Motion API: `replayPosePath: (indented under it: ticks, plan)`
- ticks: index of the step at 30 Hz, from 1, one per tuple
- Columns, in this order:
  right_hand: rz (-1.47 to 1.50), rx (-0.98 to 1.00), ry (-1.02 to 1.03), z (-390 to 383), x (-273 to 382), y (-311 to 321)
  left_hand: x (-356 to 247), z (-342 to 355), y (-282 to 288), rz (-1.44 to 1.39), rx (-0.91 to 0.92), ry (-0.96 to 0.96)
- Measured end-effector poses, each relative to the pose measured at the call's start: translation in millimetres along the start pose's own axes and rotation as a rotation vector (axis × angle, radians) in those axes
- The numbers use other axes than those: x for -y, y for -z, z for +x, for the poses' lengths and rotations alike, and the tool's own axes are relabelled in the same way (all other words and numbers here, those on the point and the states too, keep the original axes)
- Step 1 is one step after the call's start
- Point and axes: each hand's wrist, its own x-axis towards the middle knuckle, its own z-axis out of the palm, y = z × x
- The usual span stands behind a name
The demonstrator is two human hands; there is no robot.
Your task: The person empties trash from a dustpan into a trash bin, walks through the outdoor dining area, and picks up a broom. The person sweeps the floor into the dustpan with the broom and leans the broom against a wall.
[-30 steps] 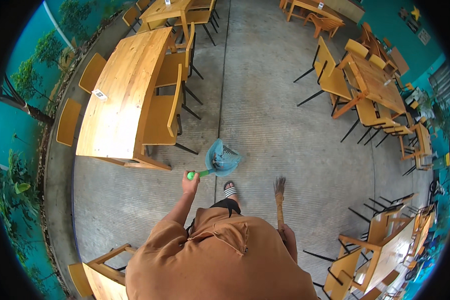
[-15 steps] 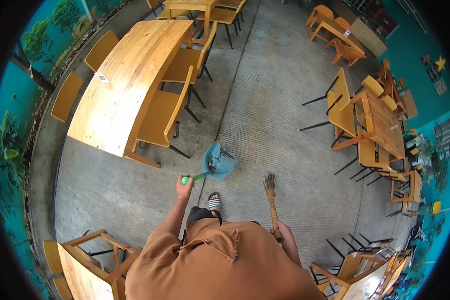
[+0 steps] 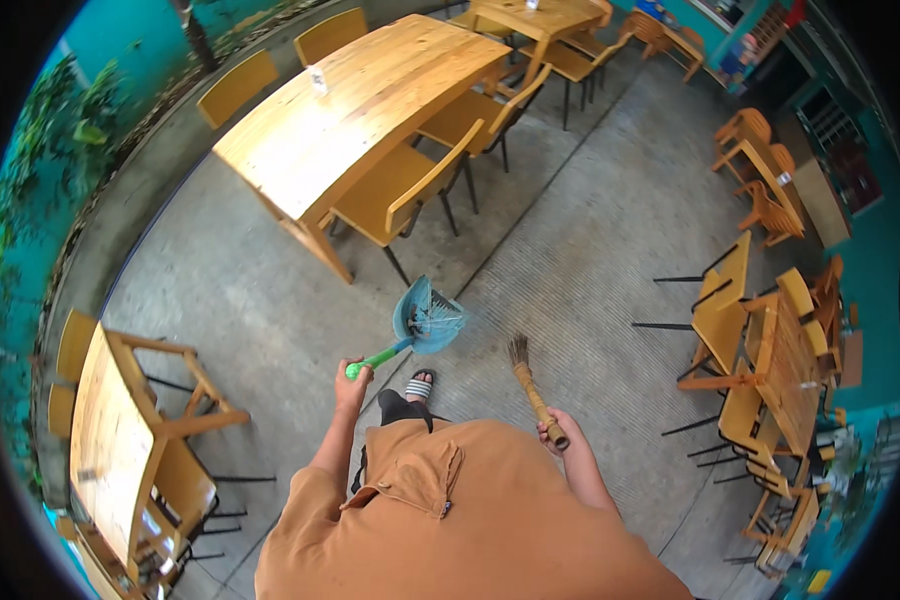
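My left hand (image 3: 351, 375) is closed on the green handle (image 3: 375, 360) of a blue dustpan (image 3: 415, 315), which has some dark debris in it and is held low over the concrete floor (image 3: 570, 270). My right hand (image 3: 560, 430) grips a short stick broom (image 3: 530, 385) with a wrapped tan handle, bristles pointing forward, a little right of the dustpan and apart from it. My striped sandal (image 3: 419, 386) shows between my hands, below the dustpan.
A long wooden table (image 3: 370, 110) with yellow chairs (image 3: 400, 195) stands ahead left. Another table (image 3: 110, 440) is at lower left. Tables and chairs (image 3: 770, 370) line the right, with orange plastic chairs (image 3: 745, 135) farther back. A low curb (image 3: 150, 170) with plants runs along the left wall.
The view has swung leftward, so the tables sit farther right and the lower-left table shows more. My right hand has raised the broom, its handle end now showing.
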Motion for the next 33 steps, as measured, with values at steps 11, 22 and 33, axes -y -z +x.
replayPosePath:
  ticks: [11, 22, 33]
  plan:
    - [-0.104, 0.109, -0.199, 16, -27, 72, 31, -178, 50, -0.149, -0.371, 0.054]
    - [-0.331, 0.157, -0.217, 43, -73, 112, 68, -340, 89, -0.23, -0.638, 0.1]
    - [-0.488, 0.091, -0.11, 11, -102, 143, 172, -465, 127, -0.306, -0.832, 0.165]
